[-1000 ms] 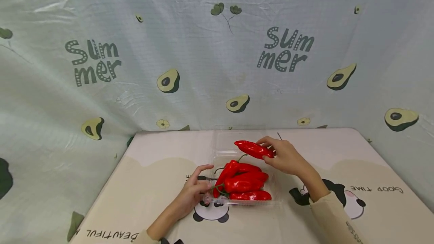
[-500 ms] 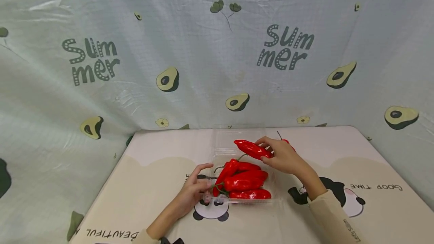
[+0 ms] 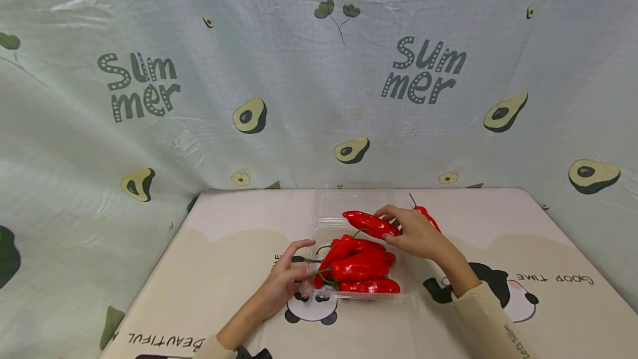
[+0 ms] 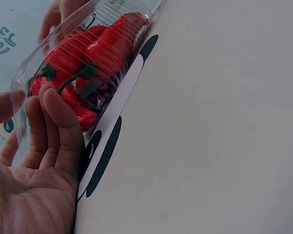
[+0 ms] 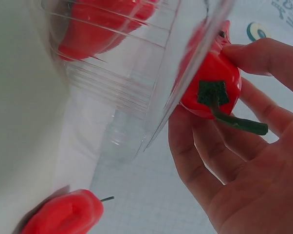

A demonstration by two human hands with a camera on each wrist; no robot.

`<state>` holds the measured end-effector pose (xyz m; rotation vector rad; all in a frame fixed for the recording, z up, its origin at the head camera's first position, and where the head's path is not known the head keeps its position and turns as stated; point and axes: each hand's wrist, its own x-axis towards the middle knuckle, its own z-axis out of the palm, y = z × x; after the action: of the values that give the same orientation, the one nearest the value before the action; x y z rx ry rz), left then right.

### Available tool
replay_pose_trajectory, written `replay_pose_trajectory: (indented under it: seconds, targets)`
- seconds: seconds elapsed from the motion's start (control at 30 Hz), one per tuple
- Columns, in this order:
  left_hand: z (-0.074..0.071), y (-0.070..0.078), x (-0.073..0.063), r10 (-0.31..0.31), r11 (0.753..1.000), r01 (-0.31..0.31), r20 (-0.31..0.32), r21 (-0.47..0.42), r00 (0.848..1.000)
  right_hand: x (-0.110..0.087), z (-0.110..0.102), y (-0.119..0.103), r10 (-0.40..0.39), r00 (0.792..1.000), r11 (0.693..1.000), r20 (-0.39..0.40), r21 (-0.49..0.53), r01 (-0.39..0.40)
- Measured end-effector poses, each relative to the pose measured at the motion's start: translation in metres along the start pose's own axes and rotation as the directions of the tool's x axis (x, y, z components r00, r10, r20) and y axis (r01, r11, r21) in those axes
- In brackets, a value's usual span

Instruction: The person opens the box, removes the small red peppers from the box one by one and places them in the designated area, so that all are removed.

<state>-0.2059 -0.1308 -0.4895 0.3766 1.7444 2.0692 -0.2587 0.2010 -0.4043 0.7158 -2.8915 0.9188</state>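
One hand, the right [image 3: 416,232], is gripping a red pepper [image 3: 366,222] that's dipped slightly nearer the piled peppers [image 3: 360,267] in the clear plastic clamshell [image 3: 359,296], so the gap's shrinking. Left hand [image 3: 280,286], fingers loosely spread, touches its side. Loose pepper [image 3: 427,217] beyond; worktop [image 3: 209,287] reads "GOOD TIME", "BEAUTIFUL"; backdrop [image 3: 304,71] says "SUMMER".

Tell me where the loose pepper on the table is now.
In the head view, the loose pepper lies right of the clear box's open lid, just beyond the right hand.
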Motion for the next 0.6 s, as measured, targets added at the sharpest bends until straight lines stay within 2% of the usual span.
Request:
replay_pose_trajectory:
  seconds: [0.23,0.6]
  targets:
    - [-0.0014,-0.0004,-0.0006,0.014,1.000,-0.014,0.012,-0.021,1.000,0.0015,0.0019,-0.0022,-0.007,1.000,1.000,0.007,0.001,0.007]
    - [-0.0026,-0.0011,0.0007,-0.008,1.000,0.009,0.013,-0.020,1.000,0.0017,0.0048,-0.0038,0.037,0.999,0.999,0.025,0.018,-0.037]
